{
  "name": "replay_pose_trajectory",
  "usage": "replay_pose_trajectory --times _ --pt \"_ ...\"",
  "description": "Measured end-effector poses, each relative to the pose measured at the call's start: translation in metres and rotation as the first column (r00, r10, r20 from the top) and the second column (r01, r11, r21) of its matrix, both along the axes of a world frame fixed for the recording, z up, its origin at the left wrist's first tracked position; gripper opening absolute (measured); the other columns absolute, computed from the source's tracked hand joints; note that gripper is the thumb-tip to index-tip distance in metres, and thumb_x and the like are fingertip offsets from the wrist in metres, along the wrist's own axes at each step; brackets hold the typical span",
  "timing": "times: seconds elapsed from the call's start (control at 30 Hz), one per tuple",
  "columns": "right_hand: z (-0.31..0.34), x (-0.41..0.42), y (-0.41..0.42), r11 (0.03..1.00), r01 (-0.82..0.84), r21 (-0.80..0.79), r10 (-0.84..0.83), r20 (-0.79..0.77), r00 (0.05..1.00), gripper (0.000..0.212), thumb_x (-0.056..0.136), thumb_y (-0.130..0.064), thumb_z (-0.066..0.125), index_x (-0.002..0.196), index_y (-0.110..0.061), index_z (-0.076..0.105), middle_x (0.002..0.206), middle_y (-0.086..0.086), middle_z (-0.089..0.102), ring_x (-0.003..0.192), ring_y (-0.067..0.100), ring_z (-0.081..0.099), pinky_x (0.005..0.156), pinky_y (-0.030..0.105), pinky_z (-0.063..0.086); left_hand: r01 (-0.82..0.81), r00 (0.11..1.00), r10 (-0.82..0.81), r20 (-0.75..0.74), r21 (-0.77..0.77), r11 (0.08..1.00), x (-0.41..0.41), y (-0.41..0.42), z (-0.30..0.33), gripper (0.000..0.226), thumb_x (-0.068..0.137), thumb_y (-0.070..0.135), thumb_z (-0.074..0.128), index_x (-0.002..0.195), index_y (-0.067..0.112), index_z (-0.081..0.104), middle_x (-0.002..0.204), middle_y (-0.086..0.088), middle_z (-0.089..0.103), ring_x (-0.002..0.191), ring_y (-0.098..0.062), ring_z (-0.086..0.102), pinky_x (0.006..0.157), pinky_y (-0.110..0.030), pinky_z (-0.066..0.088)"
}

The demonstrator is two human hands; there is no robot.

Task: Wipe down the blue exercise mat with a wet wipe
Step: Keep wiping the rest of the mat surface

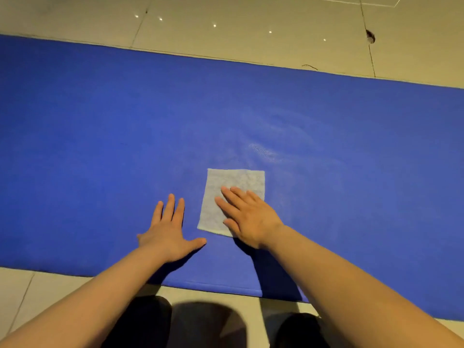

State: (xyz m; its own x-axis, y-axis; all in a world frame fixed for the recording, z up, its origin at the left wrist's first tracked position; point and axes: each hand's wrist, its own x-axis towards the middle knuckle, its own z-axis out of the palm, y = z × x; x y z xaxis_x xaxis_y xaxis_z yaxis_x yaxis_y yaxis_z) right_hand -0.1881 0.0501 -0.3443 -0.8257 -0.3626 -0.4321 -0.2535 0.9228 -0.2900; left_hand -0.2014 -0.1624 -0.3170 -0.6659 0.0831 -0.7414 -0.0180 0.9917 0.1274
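Observation:
The blue exercise mat [100, 136] lies flat across the whole view on a tiled floor. A square white wet wipe [233, 180] is spread flat on it near the middle. My right hand [247, 214] rests palm down on the wipe's lower right part, fingers straight and pressed on it. My left hand [169, 232] lies flat on the bare mat just left of the wipe, fingers spread, touching no object. A shiny damp patch [266, 149] shows on the mat above and right of the wipe.
Beige floor tiles [251, 28] run beyond the mat's far edge, with a small dark chip [370, 36] at a tile joint. More tiles border the near edge [226, 290]. My dark-clothed knees [148, 320] are at the bottom.

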Motion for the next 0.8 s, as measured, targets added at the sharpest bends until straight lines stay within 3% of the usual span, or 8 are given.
replay_pose_trajectory --times 0.13,0.27,0.33,0.43,0.47,0.57,0.67,0.8 --pt "0.001 0.0 0.093 0.898 0.416 0.144 -0.425 0.043 0.904 0.062 0.104 -0.049 0.022 0.157 -0.026 0.001 0.164 -0.001 -0.011 0.151 0.02 -0.008 0.121 0.044 0.003 -0.022 1.0 0.022 0.022 -0.026 0.999 0.007 0.013 -0.004 0.134 0.068 0.071 0.071 0.15 0.026 -0.025 0.151 0.011 -0.042 0.144 -0.02 -0.03 0.105 -0.071 0.023" --pt "-0.001 0.043 0.125 0.818 0.505 0.275 -0.529 0.017 0.848 0.061 0.103 -0.051 0.014 0.156 -0.027 -0.003 0.163 -0.002 -0.014 0.15 0.023 -0.009 0.119 0.051 0.003 -0.016 0.999 0.018 0.031 -0.062 0.998 0.008 0.019 -0.003 0.138 0.069 0.067 0.074 0.148 0.023 -0.029 0.148 0.009 -0.047 0.143 -0.022 -0.033 0.105 -0.074 0.023" --pt "-0.005 0.067 0.095 0.847 0.462 0.262 -0.475 -0.015 0.88 0.069 0.095 -0.055 0.001 0.157 -0.023 0.002 0.164 0.003 -0.008 0.151 0.029 -0.003 0.118 0.054 0.007 -0.018 0.999 0.021 0.034 -0.077 0.997 0.008 0.022 -0.002 0.137 0.07 0.066 0.074 0.148 0.021 -0.03 0.147 0.008 -0.047 0.143 -0.024 -0.033 0.105 -0.074 0.023" --pt "-0.011 0.095 0.042 0.965 0.229 0.126 -0.219 -0.091 0.972 0.065 0.092 -0.048 0.024 0.146 -0.017 0.044 0.154 0.008 0.037 0.139 0.034 0.04 0.104 0.063 0.039 -0.003 1.0 0.006 0.022 -0.113 0.994 0.005 0.025 -0.001 0.138 0.07 0.068 0.073 0.149 0.017 -0.028 0.151 0.004 -0.042 0.144 -0.027 -0.03 0.105 -0.07 0.028" --pt "-0.014 0.103 0.029 0.985 0.136 0.101 -0.124 -0.122 0.985 0.061 0.091 -0.047 0.03 0.142 -0.019 0.048 0.15 0.007 0.044 0.136 0.033 0.045 0.103 0.062 0.04 0.015 1.0 -0.014 0.006 -0.126 0.992 0.005 0.025 -0.001 0.137 0.069 0.07 0.072 0.15 0.016 -0.026 0.154 0.003 -0.039 0.145 -0.028 -0.028 0.106 -0.067 0.03" --pt "-0.017 0.116 0.017 0.991 -0.072 0.11 0.086 -0.131 0.988 0.059 0.091 -0.05 0.032 0.142 -0.025 0.049 0.15 0.002 0.044 0.138 0.027 0.042 0.11 0.055 0.028 0.077 0.992 -0.089 -0.088 -0.135 0.988 0.012 0.021 -0.001 0.13 0.07 0.075 0.065 0.153 0.018 -0.018 0.159 0.0 -0.027 0.148 -0.027 -0.018 0.111 -0.059 0.03" --pt "-0.016 0.119 0.05 0.987 -0.085 0.136 0.101 -0.113 0.988 0.061 0.094 -0.056 0.032 0.146 -0.026 0.044 0.153 0.001 0.04 0.14 0.024 0.037 0.11 0.048 0.022 0.246 0.937 -0.247 -0.246 -0.034 0.969 0.026 0.011 -0.004 0.1 0.082 0.075 0.049 0.156 0.028 0.001 0.163 0.001 -0.012 0.15 -0.024 -0.005 0.113 -0.057 0.026" --pt "-0.015 0.15 0.089 0.982 0.002 0.186 0.016 -0.093 0.996 0.085 0.089 -0.079 0.027 0.154 -0.024 0.028 0.16 0.002 0.025 0.147 0.029 0.023 0.111 0.053 0.016 0.613 0.738 -0.583 -0.34 -0.021 0.789 0.048 -0.006 -0.015 0.096 0.075 0.09 0.023 0.145 0.027 0.042 0.153 -0.007 0.039 0.139 -0.026 0.027 0.086 -0.069 0.047"
